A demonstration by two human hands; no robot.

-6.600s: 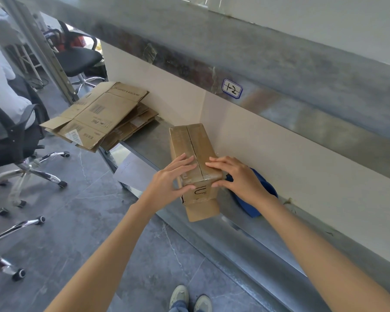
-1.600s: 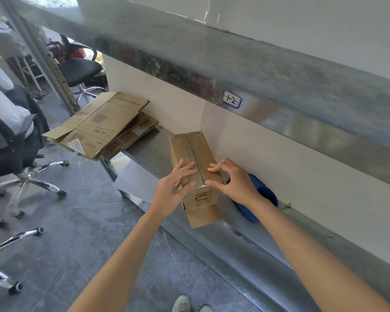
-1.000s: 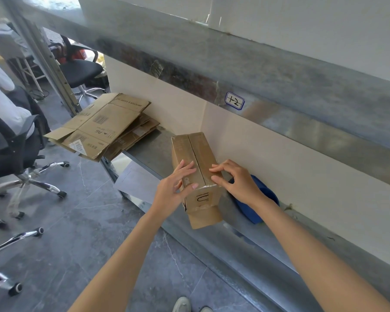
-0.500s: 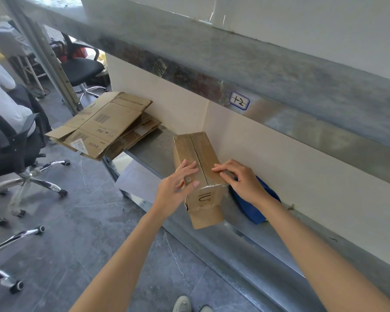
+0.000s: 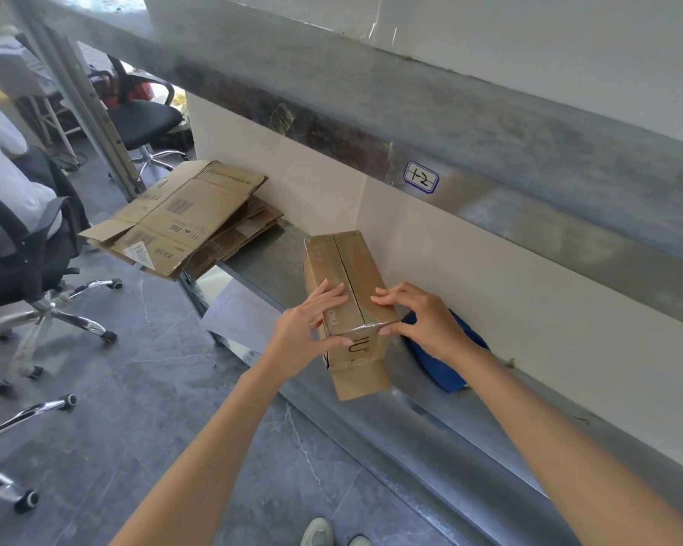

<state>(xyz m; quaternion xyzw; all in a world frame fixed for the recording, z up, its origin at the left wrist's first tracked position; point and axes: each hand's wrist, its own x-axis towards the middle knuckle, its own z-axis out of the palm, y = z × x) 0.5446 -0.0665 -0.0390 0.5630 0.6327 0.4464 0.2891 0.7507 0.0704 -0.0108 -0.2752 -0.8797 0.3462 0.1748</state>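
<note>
A long brown cardboard box (image 5: 351, 266) lies on a grey metal shelf (image 5: 269, 262), its top flaps closed and its near end sticking out past the shelf edge. Clear tape shines across the near top edge, above black marker writing on the end face. My left hand (image 5: 304, 333) lays straight fingers on the top's near left part, thumb along the end face. My right hand (image 5: 426, 321) pinches the near right corner, with arched fingertips on top and the thumb on the corner below.
A blue cloth (image 5: 462, 360) lies on the shelf behind my right hand. Flattened cardboard boxes (image 5: 182, 218) are stacked at the shelf's left end. Office chairs (image 5: 143, 120) and a seated person (image 5: 1, 167) are on the left. A label (image 5: 420, 177) marks the upper rail.
My right hand has slid from the top seam to the box's near right corner. My left hand has stayed on the near left part. The box has not moved.
</note>
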